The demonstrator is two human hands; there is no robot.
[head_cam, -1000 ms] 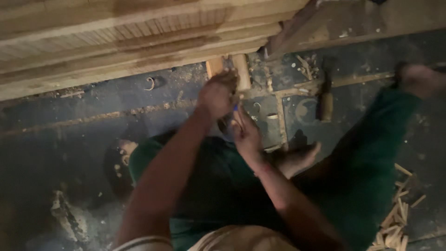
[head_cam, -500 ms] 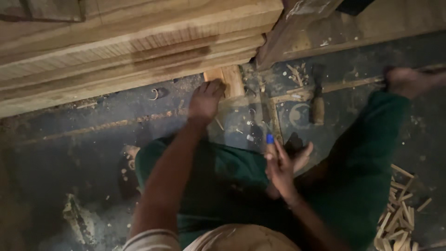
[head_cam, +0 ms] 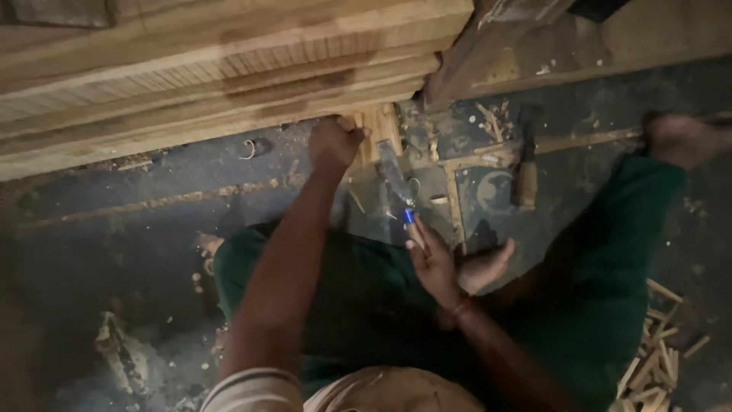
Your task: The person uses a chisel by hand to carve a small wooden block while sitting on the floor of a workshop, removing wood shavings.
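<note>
- Nearest the camera, the person's striped sleeve (head_cam: 252, 385) and dark green trousers (head_cam: 358, 305) fill the lower middle; one knee bends left, the other leg stretches right to a bare foot (head_cam: 682, 141).
- A pile of short wood sticks (head_cam: 656, 358) lies loose on the floor at the lower right, not in any container.
- The right hand (head_cam: 435, 263) is wrapped around the handle of a chisel (head_cam: 400, 191), which has a blue band on it; the blade slants up and left toward the wood.
- The left hand (head_cam: 334, 143) is clamped on a small wood block (head_cam: 377, 133), fingers curled over its left edge.
- That block sits on the floor right against the lower edge of the stacked planks (head_cam: 221, 69).
- A mallet (head_cam: 524, 172) lies on the floor right of the chisel, well apart from both hands.
- Dark floor (head_cam: 130, 252) strewn with shavings stays open on the left; the planks close off the far side.
</note>
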